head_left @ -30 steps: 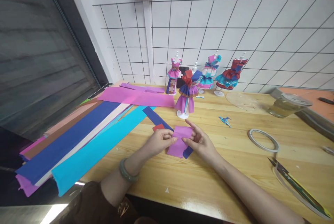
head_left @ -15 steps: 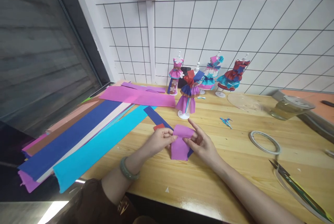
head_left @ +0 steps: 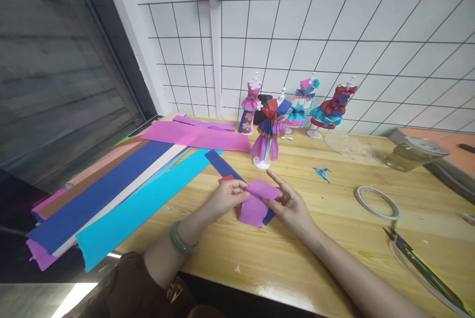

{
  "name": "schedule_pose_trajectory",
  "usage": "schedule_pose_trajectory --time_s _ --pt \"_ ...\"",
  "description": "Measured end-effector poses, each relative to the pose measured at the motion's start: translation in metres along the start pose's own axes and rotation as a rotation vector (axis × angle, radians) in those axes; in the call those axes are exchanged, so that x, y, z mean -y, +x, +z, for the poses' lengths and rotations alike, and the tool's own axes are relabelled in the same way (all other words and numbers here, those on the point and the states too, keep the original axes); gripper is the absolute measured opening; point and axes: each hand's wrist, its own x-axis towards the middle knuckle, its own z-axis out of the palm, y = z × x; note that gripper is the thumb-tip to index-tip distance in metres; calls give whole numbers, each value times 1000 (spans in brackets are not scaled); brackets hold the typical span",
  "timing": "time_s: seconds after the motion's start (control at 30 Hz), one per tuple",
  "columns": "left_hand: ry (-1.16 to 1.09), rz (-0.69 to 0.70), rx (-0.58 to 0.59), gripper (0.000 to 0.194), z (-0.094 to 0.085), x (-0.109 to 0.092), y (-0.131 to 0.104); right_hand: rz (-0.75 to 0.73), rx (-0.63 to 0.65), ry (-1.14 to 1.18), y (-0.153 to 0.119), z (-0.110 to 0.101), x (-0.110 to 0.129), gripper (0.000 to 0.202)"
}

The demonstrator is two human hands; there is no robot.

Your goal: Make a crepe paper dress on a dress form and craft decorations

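Note:
A piece of purple crepe paper [head_left: 254, 211] hangs between my hands above the table, its upper part folded over. My left hand [head_left: 230, 199] pinches its left edge between thumb and fingers. At the right edge, my right hand [head_left: 291, 205] grips it with the thumb in front; the index finger sticks up and the other fingertips are partly hidden. Under the paper lies a dark blue strip [head_left: 224, 163], with a small red piece [head_left: 226, 178] beside my left fingers. Just beyond stands a small dress form [head_left: 267, 145] dressed in purple, blue and red paper.
Long crepe paper strips [head_left: 144, 204] spread over the left side. More dressed forms [head_left: 328, 110] stand along the wall. To the right are a tape roll [head_left: 377, 203], scissors [head_left: 423, 263], a cup of yellowish liquid [head_left: 413, 154] and a twisted blue scrap [head_left: 321, 174].
The purple paper has bent in my hands: its folded top now flares to the right and its lower end has shifted slightly left. Both hands have stayed nearly in place.

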Motion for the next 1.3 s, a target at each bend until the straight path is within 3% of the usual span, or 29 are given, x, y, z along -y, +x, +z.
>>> schedule_pose_trajectory --time_s 0.17,0.43,0.87,1.07,1.3 --pt "-55 -21 -53 30 -1 -2 0 -19 42 -36 -2 -3 -1 77" --pt "52 71 -109 16 -4 -4 0 -56 66 -145 -2 -3 3 64" --pt "355 211 -153 21 -4 -1 -1 23 -108 108 6 -6 4 45" --pt "377 278 -97 22 0 -2 -3 154 8 1 6 -1 -1 45" --pt "310 261 -63 18 3 -6 -5 128 123 -33 4 -2 -4 29"
